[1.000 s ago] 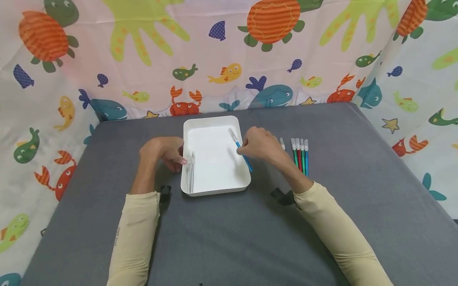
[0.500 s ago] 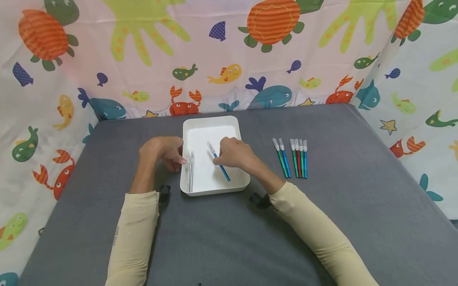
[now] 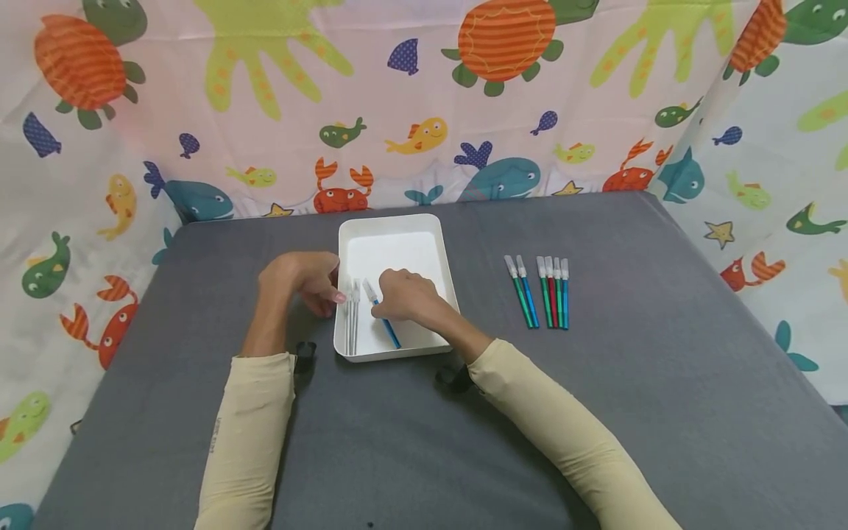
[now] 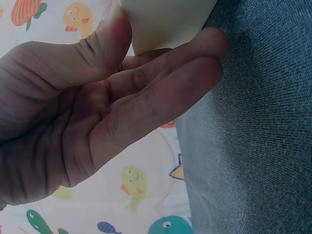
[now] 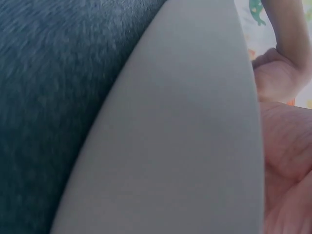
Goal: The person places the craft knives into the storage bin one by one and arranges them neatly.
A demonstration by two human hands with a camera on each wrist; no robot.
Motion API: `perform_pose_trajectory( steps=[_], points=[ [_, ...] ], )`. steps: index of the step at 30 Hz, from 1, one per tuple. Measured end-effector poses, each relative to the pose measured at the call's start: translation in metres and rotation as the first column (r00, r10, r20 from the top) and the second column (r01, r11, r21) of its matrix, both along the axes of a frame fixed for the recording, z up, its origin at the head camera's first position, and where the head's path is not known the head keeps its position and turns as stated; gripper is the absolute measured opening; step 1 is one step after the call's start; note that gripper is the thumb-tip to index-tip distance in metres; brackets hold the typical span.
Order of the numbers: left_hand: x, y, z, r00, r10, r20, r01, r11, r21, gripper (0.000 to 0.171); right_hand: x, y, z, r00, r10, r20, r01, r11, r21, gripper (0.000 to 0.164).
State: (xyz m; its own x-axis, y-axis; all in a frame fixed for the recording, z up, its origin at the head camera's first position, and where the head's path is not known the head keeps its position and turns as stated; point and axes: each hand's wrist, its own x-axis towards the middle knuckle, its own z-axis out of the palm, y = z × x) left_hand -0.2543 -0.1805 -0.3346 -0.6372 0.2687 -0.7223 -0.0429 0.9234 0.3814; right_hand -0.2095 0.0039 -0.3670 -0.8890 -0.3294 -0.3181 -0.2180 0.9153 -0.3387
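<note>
A white rectangular tray [image 3: 424, 246] lies on the grey table. At its left wall, my left hand [image 3: 308, 283] grips the rim, thumb on top. The left wrist view shows that thumb and the fingers [image 4: 161, 97] against the tray's corner. My right hand [image 3: 405, 296] pinches a blue felt-tip pen [image 3: 389, 333] with a clear cap, tilted inside the tray. Just left of it, slim pale pens [image 3: 352, 324] with clear caps lie along the tray's left side. In the right wrist view the tray wall [image 5: 175, 126] hides the pen and most of the right hand.
Several capped felt-tip pens [image 3: 553, 294] in green, red and blue lie in a row right of the tray, with a green and a blue one slightly apart. A curtain [image 3: 424, 96] printed with sea animals hangs behind the grey table [image 3: 636, 412].
My right hand has carried the blue felt-tip pen leftward from the tray's right edge to beside the pale pens. The left hand has stayed at the rim.
</note>
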Motion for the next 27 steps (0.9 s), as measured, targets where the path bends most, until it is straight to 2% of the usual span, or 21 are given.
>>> perform_pose_trajectory(
  steps=[6,17,22,27],
  points=[
    [0.001,0.000,-0.001,1.000,-0.005,-0.003,0.005,1.000,-0.001,0.047,0.002,-0.011,-0.005,0.999,0.007,0.038,-0.008,1.000,0.015,0.021],
    [0.000,0.000,-0.001,1.000,0.028,-0.014,-0.028,0.999,0.015,0.047,0.000,-0.020,-0.003,0.996,0.062,0.064,-0.059,0.997,-0.040,0.014],
    [-0.001,-0.002,0.000,1.000,0.026,-0.015,-0.025,1.000,0.010,0.047,-0.001,-0.021,-0.004,0.988,0.131,0.083,-0.122,0.987,-0.109,0.026],
    [-0.001,-0.002,0.000,1.000,0.022,-0.003,-0.022,1.000,0.003,0.049,-0.002,-0.018,-0.005,0.984,0.145,0.106,-0.132,0.983,-0.126,0.024]
  ],
)
